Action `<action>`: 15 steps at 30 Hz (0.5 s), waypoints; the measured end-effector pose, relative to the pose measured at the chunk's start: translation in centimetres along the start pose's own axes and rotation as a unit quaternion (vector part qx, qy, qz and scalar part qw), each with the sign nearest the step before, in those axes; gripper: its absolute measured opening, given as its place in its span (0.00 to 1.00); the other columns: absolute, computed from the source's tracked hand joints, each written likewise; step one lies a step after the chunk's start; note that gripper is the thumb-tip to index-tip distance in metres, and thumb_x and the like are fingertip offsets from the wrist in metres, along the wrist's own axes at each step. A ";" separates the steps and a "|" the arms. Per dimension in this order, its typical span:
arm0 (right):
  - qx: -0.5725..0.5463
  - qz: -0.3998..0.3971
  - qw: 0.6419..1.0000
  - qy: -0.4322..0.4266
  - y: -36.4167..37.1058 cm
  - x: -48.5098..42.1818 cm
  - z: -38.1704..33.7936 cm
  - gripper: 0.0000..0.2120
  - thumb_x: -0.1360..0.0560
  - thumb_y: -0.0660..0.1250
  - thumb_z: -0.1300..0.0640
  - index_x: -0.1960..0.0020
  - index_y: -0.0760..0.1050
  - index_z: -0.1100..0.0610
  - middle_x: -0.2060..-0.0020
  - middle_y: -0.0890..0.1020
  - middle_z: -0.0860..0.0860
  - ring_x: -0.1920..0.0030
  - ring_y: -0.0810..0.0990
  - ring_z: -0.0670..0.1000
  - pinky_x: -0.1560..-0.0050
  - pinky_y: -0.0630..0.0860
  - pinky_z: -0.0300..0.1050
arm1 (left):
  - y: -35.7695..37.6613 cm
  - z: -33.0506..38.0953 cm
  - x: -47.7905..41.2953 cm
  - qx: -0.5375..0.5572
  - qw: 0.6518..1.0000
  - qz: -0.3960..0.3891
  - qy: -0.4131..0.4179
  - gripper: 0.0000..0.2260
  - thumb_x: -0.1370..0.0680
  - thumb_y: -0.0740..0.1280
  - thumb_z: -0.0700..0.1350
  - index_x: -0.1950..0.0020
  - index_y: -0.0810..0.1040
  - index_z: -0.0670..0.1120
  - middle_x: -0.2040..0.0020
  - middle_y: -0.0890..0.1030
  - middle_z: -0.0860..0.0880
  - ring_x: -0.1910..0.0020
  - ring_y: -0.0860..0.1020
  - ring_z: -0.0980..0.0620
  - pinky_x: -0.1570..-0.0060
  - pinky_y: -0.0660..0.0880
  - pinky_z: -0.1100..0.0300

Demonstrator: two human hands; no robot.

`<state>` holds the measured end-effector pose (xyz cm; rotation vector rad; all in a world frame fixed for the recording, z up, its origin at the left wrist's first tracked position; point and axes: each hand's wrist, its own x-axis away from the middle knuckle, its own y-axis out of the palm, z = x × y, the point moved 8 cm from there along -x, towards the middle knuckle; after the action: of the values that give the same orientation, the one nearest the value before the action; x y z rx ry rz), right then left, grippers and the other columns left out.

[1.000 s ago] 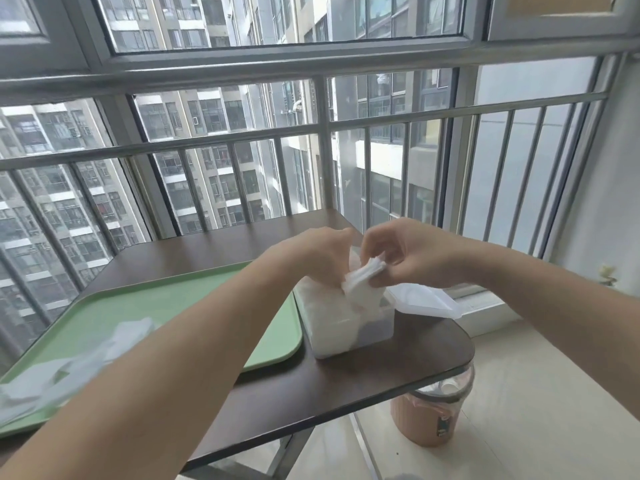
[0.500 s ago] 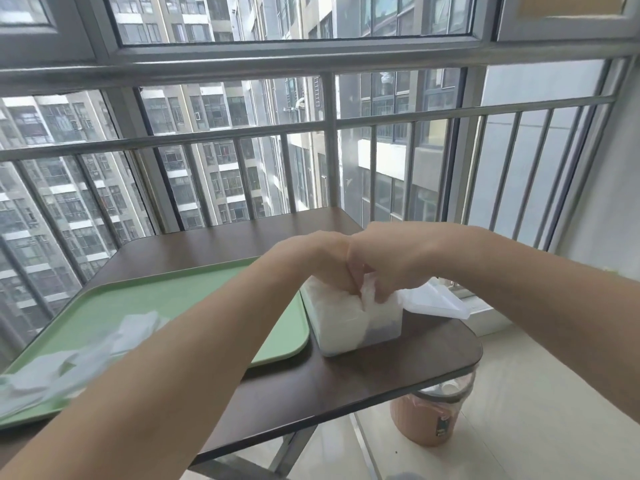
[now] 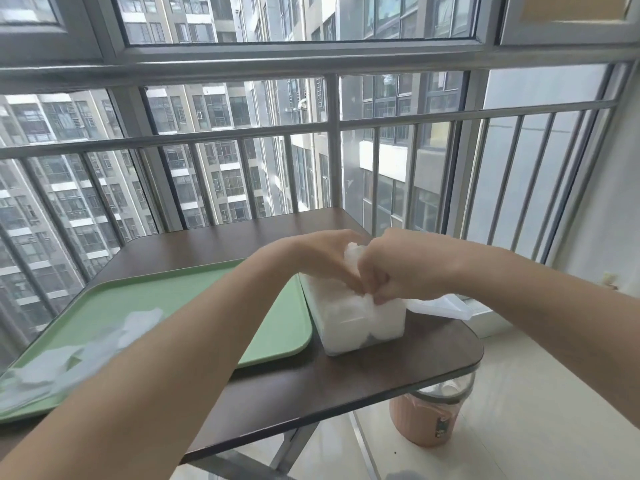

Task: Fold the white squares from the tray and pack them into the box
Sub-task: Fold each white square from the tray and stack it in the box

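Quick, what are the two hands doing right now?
Left hand: open, straight fingers pressing the folded white square at the top of the box.
Right hand: closed, pinching the same square.

The box [image 3: 394, 329] was see-through plastic. It stood upright on the table [image 3: 346, 386], just beside the right edge of the tray [image 3: 190, 299]. It was packed nearly full with folded squares [image 3: 349, 320], all white. 1 more white square [image 3: 354, 252] stuck up out of its open top, all crumpled. The clear lid [image 3: 441, 306] hung out to the right of the box. The tray was flat and green, with round corners. A loose pile of white squares [image 3: 79, 351] lay on its near left part, not folded, and looked blurry.
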<state>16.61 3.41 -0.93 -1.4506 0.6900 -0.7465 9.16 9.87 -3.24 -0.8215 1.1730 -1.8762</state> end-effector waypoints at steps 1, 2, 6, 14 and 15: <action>0.001 0.002 1.000 0.002 0.1 0.1 0.2 0.03 0.26 0.74 0.52 0.53 0.82 0.46 0.61 0.78 0.41 0.59 0.79 0.48 0.62 0.71 0.40 | 0.0 -0.3 0.3 0.034 0.999 0.006 -0.001 0.38 0.40 0.79 0.60 0.33 0.75 0.51 0.37 0.80 0.51 0.37 0.78 0.50 0.34 0.73 0.48; 0.001 -0.004 1.000 0.002 0.3 0.1 0.3 0.02 0.26 0.74 0.51 0.53 0.83 0.46 0.62 0.78 0.40 0.60 0.78 0.46 0.63 0.70 0.37 | -0.2 -0.5 0.9 0.065 0.998 0.013 -0.005 0.41 0.38 0.80 0.61 0.29 0.73 0.51 0.33 0.78 0.52 0.34 0.76 0.52 0.31 0.71 0.50; -0.061 -0.019 0.998 0.003 -0.3 0.2 0.6 0.04 0.24 0.71 0.54 0.54 0.84 0.46 0.58 0.82 0.39 0.59 0.79 0.39 0.63 0.70 0.29 | -1.8 -2.2 2.8 0.161 0.984 0.076 -0.007 0.33 0.26 0.76 0.52 0.25 0.68 0.49 0.28 0.72 0.51 0.30 0.71 0.54 0.30 0.67 0.58; -0.191 0.085 0.978 -0.025 -3.3 -3.8 -3.6 0.04 0.23 0.70 0.54 0.50 0.83 0.51 0.55 0.84 0.43 0.56 0.80 0.40 0.59 0.75 0.32 | -5.7 -9.6 12.0 0.133 0.972 0.181 -0.066 0.13 0.22 0.72 0.46 0.38 0.79 0.49 0.43 0.83 0.52 0.44 0.81 0.56 0.36 0.76 0.54; -0.198 0.085 0.976 -0.031 -3.2 -4.6 -4.6 0.04 0.24 0.70 0.53 0.51 0.83 0.50 0.55 0.84 0.43 0.56 0.81 0.41 0.57 0.77 0.35 | -6.0 -10.8 13.2 0.126 0.971 0.189 -0.075 0.11 0.22 0.72 0.45 0.40 0.80 0.49 0.44 0.83 0.53 0.45 0.81 0.56 0.36 0.76 0.54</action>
<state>10.05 4.37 2.07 -1.7407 0.9387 -0.4422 -7.90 4.94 -0.10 -0.5427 0.9014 -1.5765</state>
